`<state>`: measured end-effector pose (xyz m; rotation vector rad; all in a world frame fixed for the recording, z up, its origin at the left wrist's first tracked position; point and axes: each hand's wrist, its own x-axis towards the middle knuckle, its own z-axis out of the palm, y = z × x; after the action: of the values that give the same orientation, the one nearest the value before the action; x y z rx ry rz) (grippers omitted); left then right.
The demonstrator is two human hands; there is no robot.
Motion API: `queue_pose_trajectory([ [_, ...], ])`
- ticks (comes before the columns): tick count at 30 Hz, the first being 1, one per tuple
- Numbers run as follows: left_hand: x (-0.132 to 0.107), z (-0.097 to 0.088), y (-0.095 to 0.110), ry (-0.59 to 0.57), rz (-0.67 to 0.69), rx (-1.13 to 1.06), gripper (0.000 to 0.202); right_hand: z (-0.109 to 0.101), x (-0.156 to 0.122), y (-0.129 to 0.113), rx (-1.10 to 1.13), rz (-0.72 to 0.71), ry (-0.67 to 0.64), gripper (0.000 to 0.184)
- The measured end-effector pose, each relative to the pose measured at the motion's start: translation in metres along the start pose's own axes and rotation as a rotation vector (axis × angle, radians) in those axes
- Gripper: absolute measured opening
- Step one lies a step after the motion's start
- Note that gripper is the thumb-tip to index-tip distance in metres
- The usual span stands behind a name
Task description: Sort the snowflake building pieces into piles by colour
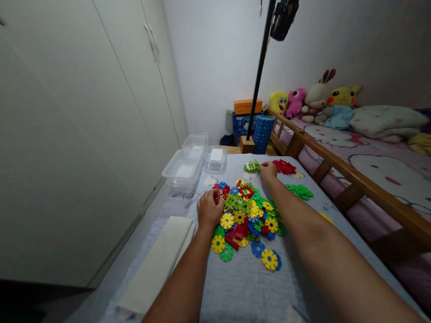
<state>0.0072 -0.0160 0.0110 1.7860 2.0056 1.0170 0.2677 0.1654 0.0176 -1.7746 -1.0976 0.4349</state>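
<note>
On the table lies a mixed pile of plastic building pieces [239,217]: yellow, blue and green notched discs, red blocks and light-green lattice pieces. At the pile's left edge is my left hand [209,210], its fingers and thumb closed around a red toothed piece [218,192]. Farther back, my right hand [268,171] has its fingertips pinched at a small heap of light-green lattice pieces [251,166]. Just right of that hand sits a heap of red pieces [284,167]. Green discs [300,191] form another heap, and some yellow pieces [326,217] are partly hidden behind my right forearm.
Clear plastic tubs [183,166] and a smaller clear box [216,159] stand at the back left. A folded cream cloth [158,264] lies front left. A wooden bed rail [323,154] borders the right; a black pole [261,67] rises behind the table.
</note>
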Motion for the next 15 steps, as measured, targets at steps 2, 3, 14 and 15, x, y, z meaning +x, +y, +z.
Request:
queue_pose_trajectory([
  [2,0.000,0.000,0.000,-0.002,-0.003,0.003,0.028,0.002,-0.004,0.002,-0.006,-0.040,-0.051,0.015],
  [3,0.000,0.000,0.001,-0.002,-0.003,0.006,0.027,0.001,-0.005,0.002,-0.007,-0.058,-0.078,0.017],
  [14,0.000,0.000,0.001,-0.014,0.003,0.028,0.025,-0.014,-0.013,0.015,-0.037,-0.128,-0.187,0.043],
  [15,0.000,0.000,0.001,-0.014,0.003,0.027,0.026,-0.013,-0.014,0.016,-0.042,-0.128,-0.194,0.045],
])
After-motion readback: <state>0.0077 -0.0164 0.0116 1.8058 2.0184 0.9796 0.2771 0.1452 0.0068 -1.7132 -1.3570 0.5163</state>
